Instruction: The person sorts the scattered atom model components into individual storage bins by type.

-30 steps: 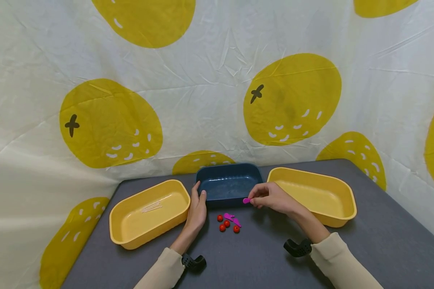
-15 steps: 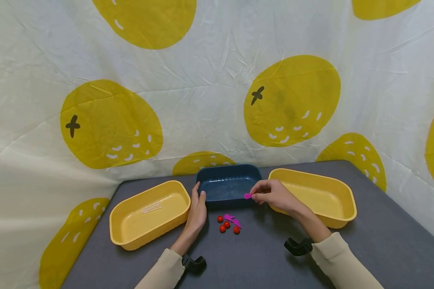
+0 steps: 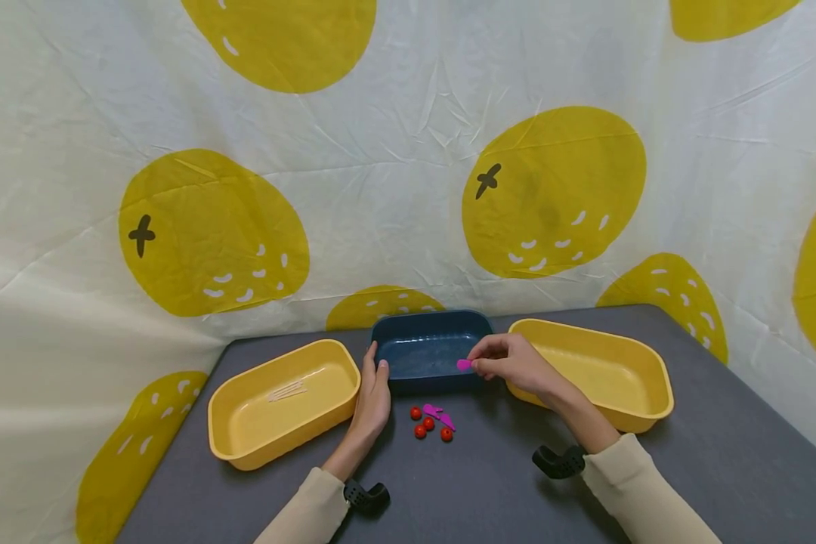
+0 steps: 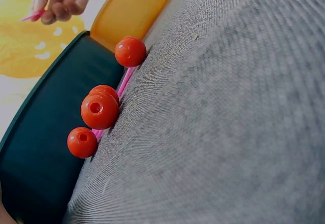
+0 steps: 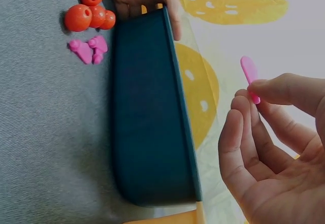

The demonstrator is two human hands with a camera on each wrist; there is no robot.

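My right hand (image 3: 517, 368) pinches a small flat pink plastic piece (image 5: 248, 71) with a rounded end between thumb and fingertips. It holds the piece above the near right rim of the dark blue bin (image 3: 418, 384). At the bin's left end rests my left hand (image 3: 372, 397), fingers nearly straight along the wall and thumb near the front corner. Several red beads (image 4: 100, 110) with holes lie on the table before the bin. Beside them are pink plastic pieces (image 5: 81, 51) with small knobs. The bin's inside shows nothing in it.
A yellow bin (image 3: 245, 453) on the left holds several thin pale sticks (image 3: 287, 390). Another yellow bin (image 3: 625, 415) stands on the right, partly behind my right forearm. All rest on a dark grey table (image 3: 489, 491) before a lemon-print curtain (image 3: 381, 219).
My right hand has risen slightly and moved toward the blue bin's rim with the pink piece. My left hand stays at the bin's left end. Beads and other pink pieces have not moved.
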